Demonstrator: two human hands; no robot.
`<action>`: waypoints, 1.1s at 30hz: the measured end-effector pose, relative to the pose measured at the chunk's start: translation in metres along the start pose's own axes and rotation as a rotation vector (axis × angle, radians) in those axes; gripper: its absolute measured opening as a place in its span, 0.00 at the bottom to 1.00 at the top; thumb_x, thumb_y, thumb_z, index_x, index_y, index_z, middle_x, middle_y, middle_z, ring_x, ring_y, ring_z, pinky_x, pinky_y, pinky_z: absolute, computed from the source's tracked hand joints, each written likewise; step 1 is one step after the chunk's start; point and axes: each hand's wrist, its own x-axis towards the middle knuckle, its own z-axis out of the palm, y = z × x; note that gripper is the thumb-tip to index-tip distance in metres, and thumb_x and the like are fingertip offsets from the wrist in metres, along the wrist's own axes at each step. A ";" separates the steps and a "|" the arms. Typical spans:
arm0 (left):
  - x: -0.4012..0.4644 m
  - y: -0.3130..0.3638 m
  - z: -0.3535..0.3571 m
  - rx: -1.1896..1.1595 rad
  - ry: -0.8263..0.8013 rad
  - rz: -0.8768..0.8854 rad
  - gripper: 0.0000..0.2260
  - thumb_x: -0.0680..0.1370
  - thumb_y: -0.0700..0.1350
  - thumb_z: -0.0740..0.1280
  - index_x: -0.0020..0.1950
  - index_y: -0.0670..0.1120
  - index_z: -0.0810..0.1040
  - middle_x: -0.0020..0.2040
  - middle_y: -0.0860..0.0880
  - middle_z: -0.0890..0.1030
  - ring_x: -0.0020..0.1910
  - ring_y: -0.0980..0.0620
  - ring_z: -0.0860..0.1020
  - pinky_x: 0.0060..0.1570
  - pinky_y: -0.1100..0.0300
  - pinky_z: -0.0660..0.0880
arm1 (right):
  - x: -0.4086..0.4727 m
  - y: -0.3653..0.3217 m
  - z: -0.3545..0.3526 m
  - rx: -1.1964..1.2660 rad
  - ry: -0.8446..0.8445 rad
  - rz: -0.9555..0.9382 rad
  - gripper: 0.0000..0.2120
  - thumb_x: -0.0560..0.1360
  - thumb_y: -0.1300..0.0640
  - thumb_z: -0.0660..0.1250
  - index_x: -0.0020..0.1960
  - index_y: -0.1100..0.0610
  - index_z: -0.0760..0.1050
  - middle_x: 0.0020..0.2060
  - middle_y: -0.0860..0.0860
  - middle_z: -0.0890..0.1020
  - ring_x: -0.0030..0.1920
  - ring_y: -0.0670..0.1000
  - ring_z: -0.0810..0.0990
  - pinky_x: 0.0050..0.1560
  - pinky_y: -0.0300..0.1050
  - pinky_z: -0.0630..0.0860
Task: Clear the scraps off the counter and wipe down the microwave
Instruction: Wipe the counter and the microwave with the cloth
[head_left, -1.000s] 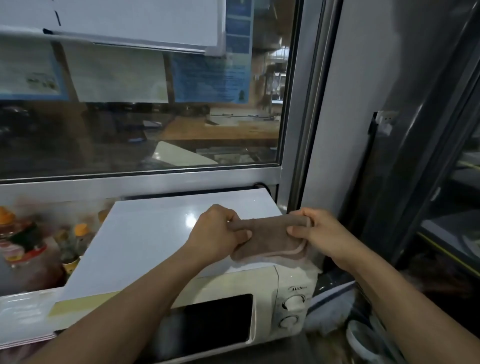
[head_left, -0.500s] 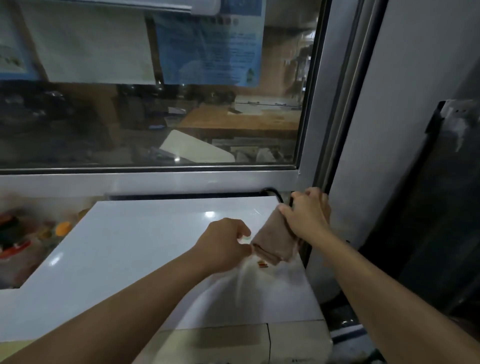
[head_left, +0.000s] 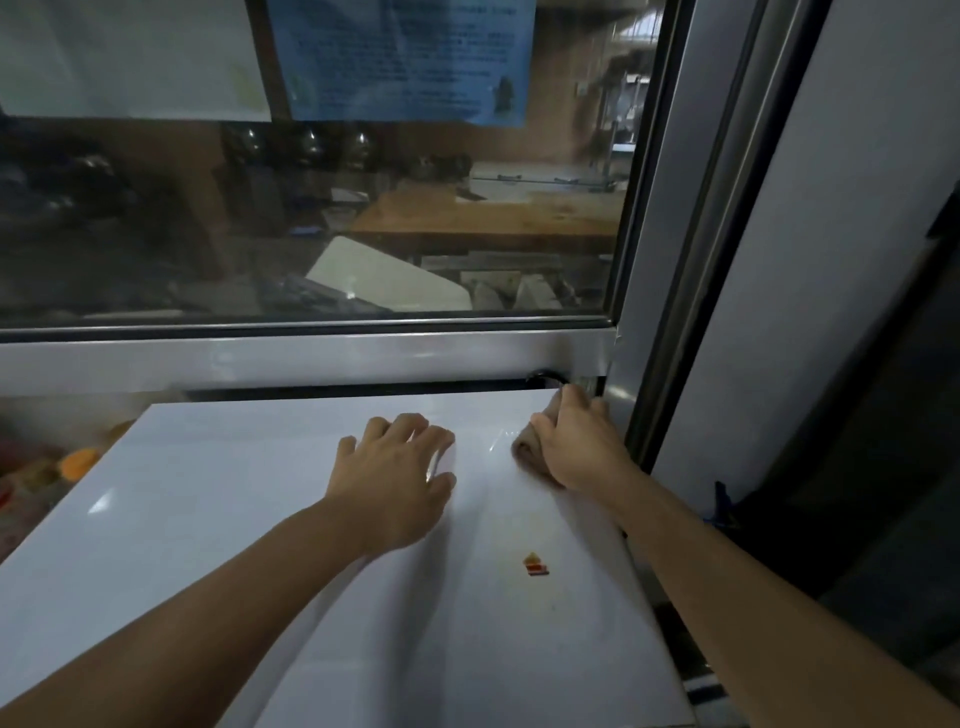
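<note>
Both hands rest on the white microwave (head_left: 218, 519) top. Left hand (head_left: 397, 480), a fist half a second ago, now lies flat with fingers spread, near the middle. Right hand (head_left: 576, 447) grips the bunched brown cloth (head_left: 527, 449) and has pushed it from mid-top to the far right corner, beside the window frame (head_left: 311, 358). A small orange-red sticker (head_left: 535, 565) sits nearer, right of centre.

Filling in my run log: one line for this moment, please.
step: wiping microwave top | right hand: grips cloth, back right corner | left hand: flat on top
</note>
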 end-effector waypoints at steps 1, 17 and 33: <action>0.001 -0.002 0.001 0.006 0.003 0.003 0.20 0.78 0.57 0.55 0.70 0.58 0.62 0.73 0.55 0.62 0.69 0.48 0.61 0.66 0.48 0.61 | 0.011 0.000 0.001 0.004 -0.008 -0.015 0.22 0.80 0.48 0.52 0.68 0.60 0.59 0.65 0.61 0.64 0.61 0.61 0.70 0.60 0.51 0.69; -0.002 -0.001 0.000 0.007 -0.016 -0.016 0.20 0.78 0.57 0.55 0.71 0.59 0.62 0.73 0.54 0.61 0.70 0.46 0.61 0.66 0.46 0.61 | -0.098 0.038 -0.012 0.092 -0.032 -0.293 0.16 0.81 0.53 0.53 0.68 0.54 0.58 0.60 0.55 0.65 0.44 0.48 0.69 0.42 0.39 0.65; 0.002 -0.008 0.004 0.005 -0.005 0.006 0.20 0.78 0.59 0.54 0.70 0.60 0.62 0.72 0.55 0.62 0.69 0.47 0.61 0.65 0.47 0.61 | 0.005 0.011 0.001 -0.083 -0.056 -0.177 0.20 0.81 0.52 0.49 0.70 0.58 0.57 0.69 0.60 0.58 0.65 0.60 0.65 0.66 0.54 0.64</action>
